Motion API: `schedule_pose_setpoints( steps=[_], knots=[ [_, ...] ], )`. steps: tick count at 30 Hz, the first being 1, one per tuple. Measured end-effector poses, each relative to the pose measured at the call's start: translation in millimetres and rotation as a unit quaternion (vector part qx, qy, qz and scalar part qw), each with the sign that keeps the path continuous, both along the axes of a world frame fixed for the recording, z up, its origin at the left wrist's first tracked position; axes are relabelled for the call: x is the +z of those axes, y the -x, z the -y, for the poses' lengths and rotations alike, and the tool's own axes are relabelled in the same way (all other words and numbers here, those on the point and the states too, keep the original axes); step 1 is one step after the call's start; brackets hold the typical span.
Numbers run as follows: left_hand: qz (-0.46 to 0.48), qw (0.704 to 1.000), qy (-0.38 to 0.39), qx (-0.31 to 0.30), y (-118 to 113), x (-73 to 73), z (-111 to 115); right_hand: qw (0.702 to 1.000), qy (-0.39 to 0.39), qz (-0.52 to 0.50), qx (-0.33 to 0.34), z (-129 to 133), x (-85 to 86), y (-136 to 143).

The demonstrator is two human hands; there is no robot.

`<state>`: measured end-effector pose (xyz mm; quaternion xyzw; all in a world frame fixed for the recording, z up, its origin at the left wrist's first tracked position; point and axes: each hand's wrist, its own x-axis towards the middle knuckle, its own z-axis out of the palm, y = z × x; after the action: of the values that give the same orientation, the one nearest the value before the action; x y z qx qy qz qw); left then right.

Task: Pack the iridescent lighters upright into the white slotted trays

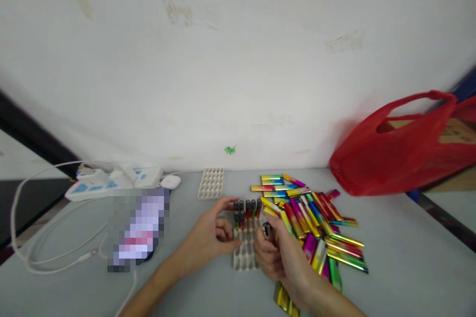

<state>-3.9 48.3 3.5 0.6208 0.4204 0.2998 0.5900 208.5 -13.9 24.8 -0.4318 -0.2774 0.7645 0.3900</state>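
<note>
A pale tray with rows of holes (245, 255) lies on the grey table in front of me. Several lighters with black tops (248, 208) stand upright in its far rows. My left hand (213, 230) is at the tray's left side. Its thumb touches the tray's edge, the index finger reaches the lighters at the far left corner, and the other fingers are curled. Over the tray's right side, my right hand (275, 250) is closed around a lighter (267, 229); only its dark metal top shows. A loose pile of shiny coloured lighters (307, 218) spreads beside and beyond that hand.
Another holed tray (210, 183) lies near the wall. On the left are a white power strip (111, 178), looping white cables (55, 271) and a blurred-out phone (141, 228). A red plastic bag (386, 153) with a cardboard box stands at the back right.
</note>
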Motion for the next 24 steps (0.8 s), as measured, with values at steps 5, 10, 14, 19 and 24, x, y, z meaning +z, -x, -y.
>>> schedule_pose_setpoints(
  steps=[5, 10, 14, 19, 24],
  knots=[
    [0.0, 1.0, -0.008, -0.008, 1.2, -2.4, 0.1, 1.0, -0.005, 0.001, -0.015, 0.2, 5.2, 2.2],
    [-0.003, 1.0, -0.013, -0.004, 1.0, -3.3, -0.3, 0.999, -0.029, -0.023, -0.018, 3.0, 4.1, 3.2],
    [0.003, 1.0, -0.009, -0.003, 0.2, -1.6, -0.6, 0.999, -0.038, -0.028, -0.019, 4.9, 4.9, 3.5],
    [-0.001, 1.0, -0.003, -0.005, 0.5, -0.9, 0.1, 0.999, -0.038, -0.026, -0.018, 4.6, 6.4, 4.3],
    [-0.003, 1.0, -0.004, -0.005, 1.9, -3.4, -0.2, 0.999, -0.038, -0.019, -0.005, 3.9, -1.3, 1.3]
  ],
)
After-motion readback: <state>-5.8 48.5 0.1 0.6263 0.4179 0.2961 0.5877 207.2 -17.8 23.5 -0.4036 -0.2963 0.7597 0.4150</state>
